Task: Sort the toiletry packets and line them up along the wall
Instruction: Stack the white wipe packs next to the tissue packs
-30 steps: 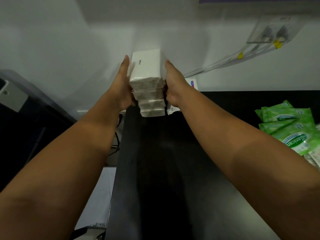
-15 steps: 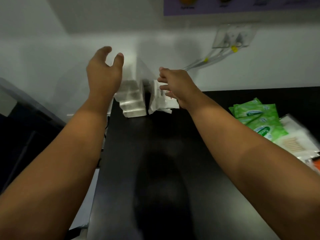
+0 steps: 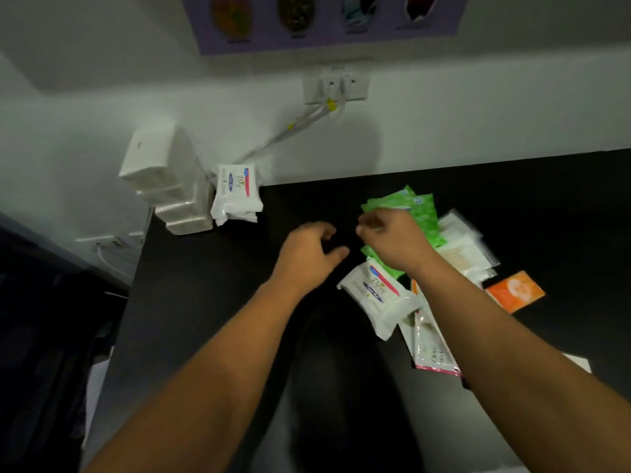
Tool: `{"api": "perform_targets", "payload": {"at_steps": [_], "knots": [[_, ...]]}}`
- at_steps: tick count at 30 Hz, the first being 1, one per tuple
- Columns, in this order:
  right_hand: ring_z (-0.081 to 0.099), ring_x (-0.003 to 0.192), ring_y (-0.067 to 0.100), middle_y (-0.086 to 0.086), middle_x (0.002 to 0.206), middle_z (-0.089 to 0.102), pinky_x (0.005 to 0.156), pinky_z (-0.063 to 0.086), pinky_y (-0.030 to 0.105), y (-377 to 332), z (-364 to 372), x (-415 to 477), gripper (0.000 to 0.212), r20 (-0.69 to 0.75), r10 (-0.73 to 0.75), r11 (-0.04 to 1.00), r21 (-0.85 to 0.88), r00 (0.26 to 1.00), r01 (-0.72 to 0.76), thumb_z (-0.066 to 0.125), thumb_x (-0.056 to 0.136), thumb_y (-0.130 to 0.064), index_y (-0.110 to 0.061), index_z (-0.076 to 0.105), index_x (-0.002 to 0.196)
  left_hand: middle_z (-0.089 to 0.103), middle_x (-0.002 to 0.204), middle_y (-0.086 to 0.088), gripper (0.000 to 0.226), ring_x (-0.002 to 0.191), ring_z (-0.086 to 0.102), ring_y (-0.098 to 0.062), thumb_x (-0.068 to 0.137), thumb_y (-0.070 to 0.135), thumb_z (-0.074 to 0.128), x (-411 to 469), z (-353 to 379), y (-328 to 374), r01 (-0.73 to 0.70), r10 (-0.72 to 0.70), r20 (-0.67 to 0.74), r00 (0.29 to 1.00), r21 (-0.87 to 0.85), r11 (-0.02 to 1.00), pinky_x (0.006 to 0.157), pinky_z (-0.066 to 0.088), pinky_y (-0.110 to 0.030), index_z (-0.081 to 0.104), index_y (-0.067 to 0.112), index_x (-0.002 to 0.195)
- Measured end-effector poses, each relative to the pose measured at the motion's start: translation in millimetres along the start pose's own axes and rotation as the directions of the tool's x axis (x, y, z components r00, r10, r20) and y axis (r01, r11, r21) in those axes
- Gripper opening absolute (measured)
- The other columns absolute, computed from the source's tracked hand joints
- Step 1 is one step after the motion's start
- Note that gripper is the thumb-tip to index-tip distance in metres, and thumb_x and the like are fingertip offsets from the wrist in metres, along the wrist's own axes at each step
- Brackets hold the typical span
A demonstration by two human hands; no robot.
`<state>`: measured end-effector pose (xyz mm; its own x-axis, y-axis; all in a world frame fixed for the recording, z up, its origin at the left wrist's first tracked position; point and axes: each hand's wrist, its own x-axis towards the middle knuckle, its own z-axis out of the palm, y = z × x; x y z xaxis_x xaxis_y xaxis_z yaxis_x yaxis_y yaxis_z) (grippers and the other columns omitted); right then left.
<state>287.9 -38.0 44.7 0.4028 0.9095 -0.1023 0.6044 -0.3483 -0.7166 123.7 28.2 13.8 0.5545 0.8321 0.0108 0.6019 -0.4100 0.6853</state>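
Note:
A stack of white tissue packets (image 3: 170,186) stands against the wall at the black table's (image 3: 211,308) far left corner. A white Dove wipes packet (image 3: 237,192) leans beside it. A loose pile lies at mid-right: green wipes packets (image 3: 418,208), another white Dove packet (image 3: 377,295), clear bags of cotton items (image 3: 461,247), a flat pink-edged sachet (image 3: 430,349) and an orange sachet (image 3: 515,291). My left hand (image 3: 309,254) hovers over bare table left of the pile, fingers loosely curled, holding nothing. My right hand (image 3: 392,240) is over the green packets, fingertips pinched at a green edge.
A wall socket (image 3: 336,85) with white cables (image 3: 290,129) sits above the table's back edge. A purple poster (image 3: 321,20) hangs higher. The table's left edge drops to a dark floor gap with more cables (image 3: 109,247).
Both hands let go of the tissue stack at the wall and moved right to the loose pile. The view swung right with them; the right hand now pinches at a green packet.

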Motion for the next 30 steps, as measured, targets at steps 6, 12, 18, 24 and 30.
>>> {"api": "perform_targets", "payload": {"at_steps": [6, 12, 18, 24, 30], "knots": [[0.062, 0.109, 0.025, 0.005, 0.120, 0.067, 0.095, 0.051, 0.037, 62, -3, -35, 0.051, 0.300, 0.118, 0.944, -0.331, 0.947, -0.013, 0.079, 0.078, -0.027, -0.016, 0.062, 0.126, 0.054, 0.130, -0.008, 0.090, 0.120, 0.050, -0.028, 0.068, 0.063, 0.078, -19, 68, 4, 0.138, -0.190, 0.265, 0.945, 0.204, 0.969, 0.099, 0.046, -0.041, 0.048, 0.017, 0.140], [0.058, 0.113, 0.028, 0.006, 0.127, 0.052, 0.093, 0.047, 0.034, 84, 10, -43, 0.064, 0.317, -0.017, 0.903, -0.402, 0.948, 0.150, 0.076, 0.079, -0.014, -0.018, 0.050, 0.138, 0.058, 0.105, 0.005, 0.076, 0.100, 0.052, -0.016, 0.058, 0.069, 0.077, -21, 93, 7, 0.125, -0.227, 0.289, 0.930, 0.333, 0.935, 0.090, 0.041, -0.034, 0.056, 0.023, 0.114], [0.061, 0.105, 0.026, 0.005, 0.113, 0.062, 0.085, 0.050, 0.034, 99, 28, -46, 0.067, 0.291, -0.049, 0.941, -0.306, 0.955, 0.142, 0.081, 0.071, -0.019, -0.020, 0.047, 0.129, 0.069, 0.093, 0.004, 0.060, 0.078, 0.064, -0.007, 0.049, 0.050, 0.093, -20, 82, 12, 0.274, -0.336, 0.347, 0.875, 0.216, 0.937, 0.060, 0.047, -0.021, 0.067, 0.023, 0.097], [0.062, 0.077, 0.009, -0.007, 0.086, 0.066, 0.065, 0.044, 0.020, 72, 37, -28, 0.036, 0.216, -0.102, 0.993, -0.028, 0.971, 0.111, 0.081, 0.076, -0.022, -0.018, 0.061, 0.106, 0.066, 0.103, -0.001, 0.057, 0.089, 0.065, -0.015, 0.064, 0.029, 0.092, -25, 37, 7, 0.252, -0.267, 0.213, 0.940, 0.097, 0.963, 0.072, 0.054, -0.027, 0.062, 0.017, 0.111], [0.070, 0.095, 0.011, 0.002, 0.107, 0.073, 0.083, 0.054, 0.028, 13, 66, 3, 0.033, 0.341, -0.101, 0.852, 0.515, 0.935, -0.096, 0.068, 0.092, -0.021, -0.011, 0.063, 0.124, 0.068, 0.098, 0.008, 0.061, 0.087, 0.066, -0.004, 0.062, 0.033, 0.094, -7, -57, -18, 0.233, -0.233, 0.017, 0.972, -0.115, 0.966, 0.070, 0.053, -0.017, 0.063, 0.021, 0.114]]}}
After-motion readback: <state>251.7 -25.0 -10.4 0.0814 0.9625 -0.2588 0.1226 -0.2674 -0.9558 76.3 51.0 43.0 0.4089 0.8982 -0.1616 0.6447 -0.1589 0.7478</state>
